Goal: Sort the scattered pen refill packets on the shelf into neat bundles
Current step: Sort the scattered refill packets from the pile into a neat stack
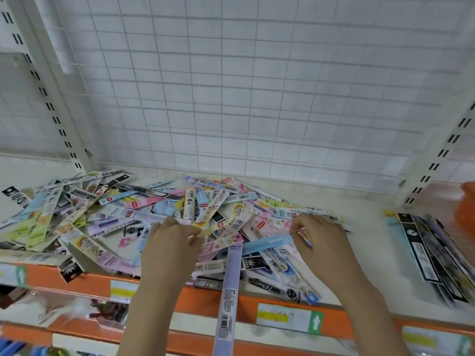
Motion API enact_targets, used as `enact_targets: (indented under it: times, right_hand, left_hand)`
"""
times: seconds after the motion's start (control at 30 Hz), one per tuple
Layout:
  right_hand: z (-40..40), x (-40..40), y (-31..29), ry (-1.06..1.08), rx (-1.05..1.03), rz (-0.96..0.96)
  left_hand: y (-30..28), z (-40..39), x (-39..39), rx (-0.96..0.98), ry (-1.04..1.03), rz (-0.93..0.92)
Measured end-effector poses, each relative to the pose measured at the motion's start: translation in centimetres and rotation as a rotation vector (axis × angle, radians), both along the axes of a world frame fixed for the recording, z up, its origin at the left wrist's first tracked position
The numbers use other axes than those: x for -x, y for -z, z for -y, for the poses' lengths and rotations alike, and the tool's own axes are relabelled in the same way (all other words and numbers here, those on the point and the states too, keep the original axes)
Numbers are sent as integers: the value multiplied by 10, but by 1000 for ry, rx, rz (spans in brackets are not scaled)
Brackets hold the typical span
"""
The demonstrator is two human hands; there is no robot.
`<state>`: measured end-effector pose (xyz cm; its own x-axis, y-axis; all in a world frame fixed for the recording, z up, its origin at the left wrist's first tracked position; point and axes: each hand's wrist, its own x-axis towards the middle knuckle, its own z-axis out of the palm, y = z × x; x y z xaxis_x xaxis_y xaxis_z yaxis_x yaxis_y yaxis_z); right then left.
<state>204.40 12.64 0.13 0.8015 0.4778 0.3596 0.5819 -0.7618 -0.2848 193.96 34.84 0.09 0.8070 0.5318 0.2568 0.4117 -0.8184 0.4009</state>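
A loose heap of pen refill packets (123, 217), long thin strips in pink, blue, yellow, green and black, covers the left and middle of the white shelf (365, 227). My left hand (171, 245) is over the heap's front and pinches the end of a yellowish packet (205, 231). My right hand (321, 240) pinches the right end of a light blue packet (267, 244) lying across the heap. A lavender packet (228, 286) hangs over the shelf's front edge between my arms. A neat bundle of black and blue packets (426, 255) lies at the right.
A white wire grid (231, 86) backs the shelf, with slotted uprights (48, 98) at left and right. The front edge is an orange rail (205, 299) with price labels. An orange object (466, 209) sits at the far right. A lower shelf holds more goods.
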Motion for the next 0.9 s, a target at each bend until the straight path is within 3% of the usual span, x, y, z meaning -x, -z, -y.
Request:
enact_targets:
  times: [0.17,0.27,0.4,0.57,0.63,0.77,0.9]
  right_hand:
    - [-1,-1,-3,-44,-53,16]
    - [-2,1,0,-29,-66,-6]
    - [-2,4,4,19,0,-33]
    - [-3,2,4,42,19,-100]
    - [-5,2,4,34,34,-96]
    - [-7,3,5,32,60,-107]
    - [-11,3,5,45,75,-128]
  left_hand:
    - [-6,0,2,-105,37,58]
    - [-3,0,-2,-52,144,47]
    - [4,1,-2,71,226,-149]
    - [2,-2,-7,62,225,-283]
    - [-1,-2,-7,66,216,-271]
    - [-8,-6,-9,-160,145,-154]
    - [-15,-8,-10,-45,110,17]
